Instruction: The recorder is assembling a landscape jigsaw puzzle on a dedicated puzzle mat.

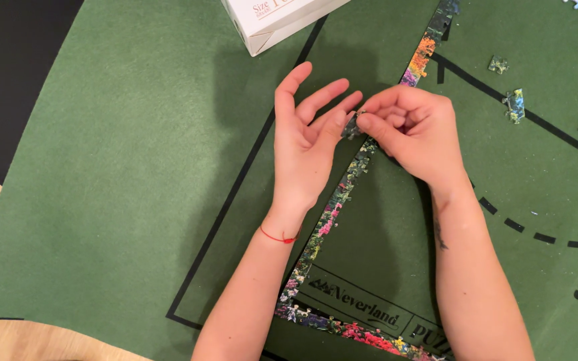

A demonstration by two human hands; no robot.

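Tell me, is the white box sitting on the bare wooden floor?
No, the white box rests on the green felt mat, at its top edge, above both hands.

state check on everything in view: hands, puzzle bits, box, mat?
left hand: open, fingers spread, fingertips touching the piece
right hand: pinched shut on the puzzle piece
puzzle piece: held above the mat, between both hands
puzzle border: assembled strip, lying flat, gap near the hands
loose pieces: scattered, unattached, flat on mat
white box: resting on mat edge, partly out of frame
green mat: unrolled, flat
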